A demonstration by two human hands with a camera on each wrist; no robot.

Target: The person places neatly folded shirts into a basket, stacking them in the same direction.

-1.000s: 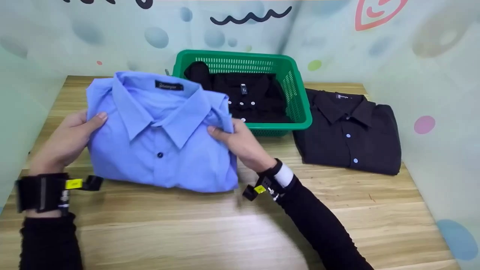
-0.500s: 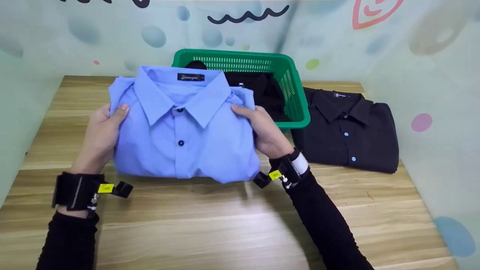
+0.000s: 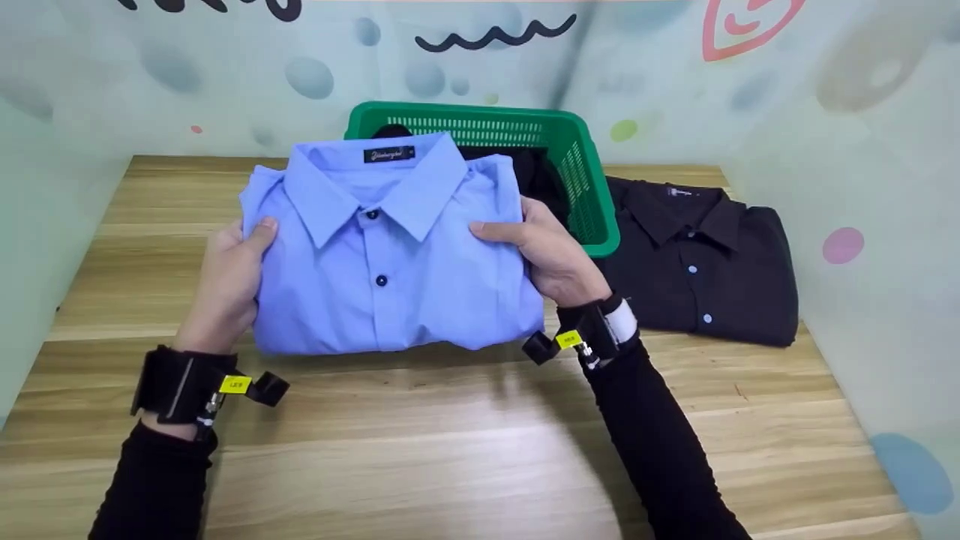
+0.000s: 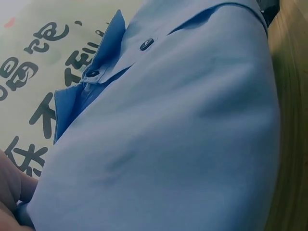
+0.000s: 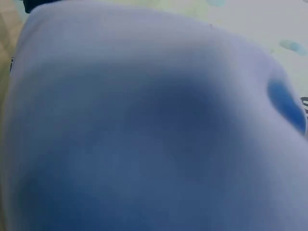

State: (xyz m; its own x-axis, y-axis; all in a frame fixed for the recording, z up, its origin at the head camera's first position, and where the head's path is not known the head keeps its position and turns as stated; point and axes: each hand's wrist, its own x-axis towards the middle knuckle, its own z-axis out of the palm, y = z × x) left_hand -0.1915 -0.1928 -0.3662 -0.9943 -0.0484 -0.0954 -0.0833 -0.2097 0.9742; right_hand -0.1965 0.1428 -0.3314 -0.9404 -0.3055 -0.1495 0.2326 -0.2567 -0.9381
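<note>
Between both hands is a folded light-blue shirt (image 3: 435, 292), collar toward the back, with dark buttons and a black neck label. My left hand (image 3: 229, 270) grips its left side, thumb on the front and the other fingers behind the cloth. On the opposite side my right hand (image 3: 555, 251) pinches the shirt in the same way. The shirt overlaps the front left of the green basket (image 3: 592, 202) in the head view. Its blue cloth (image 4: 183, 130) takes up most of the left wrist view, and blurred blue cloth (image 5: 144, 120) fills the right wrist view.
Black clothing (image 3: 536, 169) lies inside the basket, partly hidden by the blue shirt. To the basket's right a folded black shirt (image 3: 735, 277) with pale buttons lies on the wooden table (image 3: 420, 450). Patterned walls (image 3: 660, 75) close off the back and sides.
Both hands have carried the blue shirt to the right and a little farther back, over more of the basket in view. The folded black shirt stays where it was.
</note>
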